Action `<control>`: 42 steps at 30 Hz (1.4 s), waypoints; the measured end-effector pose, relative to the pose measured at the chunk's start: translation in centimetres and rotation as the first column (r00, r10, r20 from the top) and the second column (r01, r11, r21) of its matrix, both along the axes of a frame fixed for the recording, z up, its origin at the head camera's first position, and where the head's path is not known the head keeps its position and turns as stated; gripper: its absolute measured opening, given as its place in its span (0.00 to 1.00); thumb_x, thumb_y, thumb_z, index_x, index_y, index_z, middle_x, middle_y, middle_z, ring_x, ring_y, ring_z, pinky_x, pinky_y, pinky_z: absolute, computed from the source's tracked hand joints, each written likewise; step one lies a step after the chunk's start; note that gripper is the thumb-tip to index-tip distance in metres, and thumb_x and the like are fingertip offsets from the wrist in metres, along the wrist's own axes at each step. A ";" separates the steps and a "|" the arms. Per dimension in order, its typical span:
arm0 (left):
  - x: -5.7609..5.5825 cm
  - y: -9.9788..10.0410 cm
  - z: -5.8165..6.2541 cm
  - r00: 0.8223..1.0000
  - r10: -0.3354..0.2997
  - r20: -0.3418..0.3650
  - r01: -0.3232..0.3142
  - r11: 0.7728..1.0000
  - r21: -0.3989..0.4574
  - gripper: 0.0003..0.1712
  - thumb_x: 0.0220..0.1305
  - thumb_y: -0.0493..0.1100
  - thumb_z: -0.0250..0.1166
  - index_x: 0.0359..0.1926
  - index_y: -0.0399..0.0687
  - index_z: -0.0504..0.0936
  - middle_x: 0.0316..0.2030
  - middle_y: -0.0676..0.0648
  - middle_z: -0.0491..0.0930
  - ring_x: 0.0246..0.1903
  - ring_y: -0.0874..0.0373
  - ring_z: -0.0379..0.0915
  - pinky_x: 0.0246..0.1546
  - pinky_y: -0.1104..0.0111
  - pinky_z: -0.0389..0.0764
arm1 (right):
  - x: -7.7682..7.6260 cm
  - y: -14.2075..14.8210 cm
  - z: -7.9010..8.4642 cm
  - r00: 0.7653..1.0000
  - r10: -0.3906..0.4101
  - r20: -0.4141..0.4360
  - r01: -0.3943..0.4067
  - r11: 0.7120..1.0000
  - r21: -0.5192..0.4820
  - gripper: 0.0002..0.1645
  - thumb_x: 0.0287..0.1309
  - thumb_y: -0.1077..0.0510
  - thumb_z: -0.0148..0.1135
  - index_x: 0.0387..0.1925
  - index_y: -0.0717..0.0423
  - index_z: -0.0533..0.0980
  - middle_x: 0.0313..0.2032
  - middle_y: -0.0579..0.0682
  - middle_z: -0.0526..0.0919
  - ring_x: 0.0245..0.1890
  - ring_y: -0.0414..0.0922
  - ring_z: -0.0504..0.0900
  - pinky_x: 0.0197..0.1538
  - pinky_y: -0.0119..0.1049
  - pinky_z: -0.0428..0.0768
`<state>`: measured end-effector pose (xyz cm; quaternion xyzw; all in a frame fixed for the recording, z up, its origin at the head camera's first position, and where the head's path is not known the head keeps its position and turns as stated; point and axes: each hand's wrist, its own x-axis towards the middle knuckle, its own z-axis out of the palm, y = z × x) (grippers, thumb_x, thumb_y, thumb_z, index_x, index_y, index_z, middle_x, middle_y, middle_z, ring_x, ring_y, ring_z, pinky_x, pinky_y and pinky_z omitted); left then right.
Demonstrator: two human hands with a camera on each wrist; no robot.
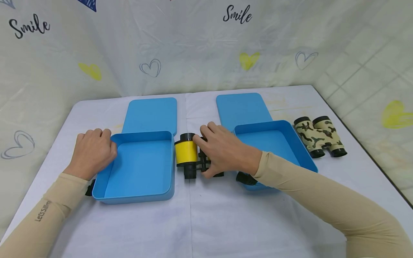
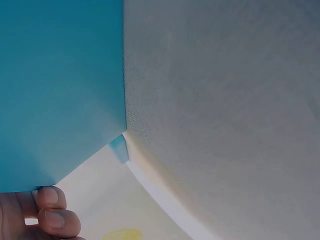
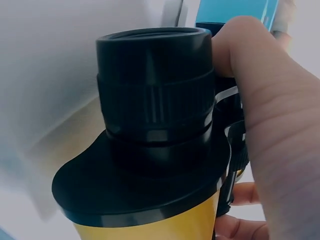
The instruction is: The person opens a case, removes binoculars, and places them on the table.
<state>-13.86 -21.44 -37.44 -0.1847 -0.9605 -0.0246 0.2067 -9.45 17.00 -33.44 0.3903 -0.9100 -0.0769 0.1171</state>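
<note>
Yellow and black binoculars (image 1: pixel 186 152) lie between two open blue boxes, their near black barrel (image 3: pixel 157 90) large in the right wrist view. My right hand (image 1: pixel 222 148) grips them from the right side and covers their right half. On the left, my left hand (image 1: pixel 95 150) is curled at the upper left corner of the left blue box (image 1: pixel 171 168). It pinches the rim there, with fingertips (image 2: pixel 60 220) showing past the box wall in the left wrist view. My right forearm crosses over the right blue box (image 1: pixel 284 129) and hides its near part.
One flat blue lid (image 1: pixel 151 113) lies behind the left box and a second lid (image 1: pixel 242 107) behind the right box. Camouflage-patterned binoculars (image 1: pixel 319 136) rest at the right, near the table's edge. The white cloth-covered table (image 1: pixel 206 222) meets a printed white curtain (image 1: pixel 193 43) at the back.
</note>
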 end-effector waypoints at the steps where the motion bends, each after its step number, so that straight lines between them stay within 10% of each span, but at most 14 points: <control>1: 0.0 0.0 0.0 1.000 0.002 0.003 -0.002 1.000 0.000 0.13 0.64 0.37 0.51 0.22 0.36 0.69 0.15 0.41 0.64 0.16 0.48 0.60 0.19 0.61 0.60 | 0.0 0.0 0.0 1.000 0.002 -0.004 -0.002 1.000 0.006 0.54 0.37 0.20 0.72 0.54 0.54 0.72 0.42 0.54 0.73 0.40 0.49 0.66 0.37 0.38 0.67; 42: 0.1 0.1 0.4 0.998 0.023 0.061 -0.022 0.999 -0.029 0.13 0.66 0.38 0.54 0.25 0.35 0.72 0.18 0.40 0.69 0.20 0.46 0.65 0.22 0.57 0.67 | 0.3 0.3 0.7 0.968 -0.087 0.235 0.066 0.993 0.098 0.59 0.45 0.18 0.70 0.65 0.56 0.71 0.50 0.54 0.75 0.45 0.50 0.68 0.45 0.41 0.71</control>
